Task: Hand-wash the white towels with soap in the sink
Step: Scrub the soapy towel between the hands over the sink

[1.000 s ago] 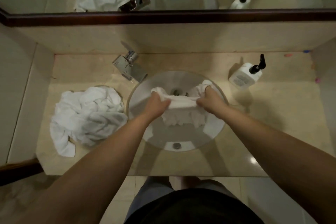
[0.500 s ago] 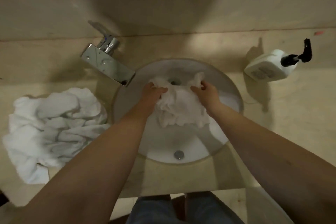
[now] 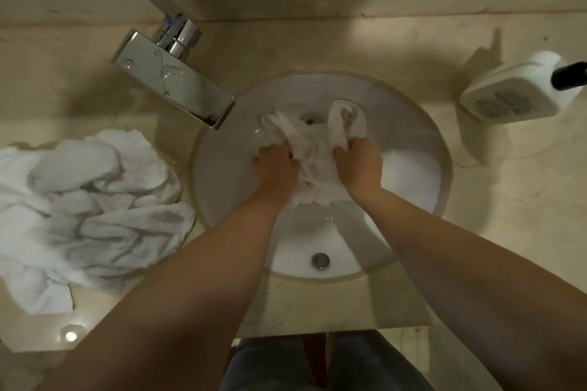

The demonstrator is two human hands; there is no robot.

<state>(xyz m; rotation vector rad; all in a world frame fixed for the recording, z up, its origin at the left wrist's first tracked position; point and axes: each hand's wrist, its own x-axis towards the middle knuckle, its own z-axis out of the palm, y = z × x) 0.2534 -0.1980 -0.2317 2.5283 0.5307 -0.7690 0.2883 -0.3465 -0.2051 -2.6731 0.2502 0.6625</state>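
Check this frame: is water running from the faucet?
No, the chrome faucet shows no stream from its spout, while both hands bunch the white towel in the sink.

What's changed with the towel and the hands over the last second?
Both hands have closed in: the left hand and right hand held the towel stretched between them, and now bunch it together in the sink. Both still grip it. The camera has leaned closer. The towel pile, faucet and soap bottle stay put.
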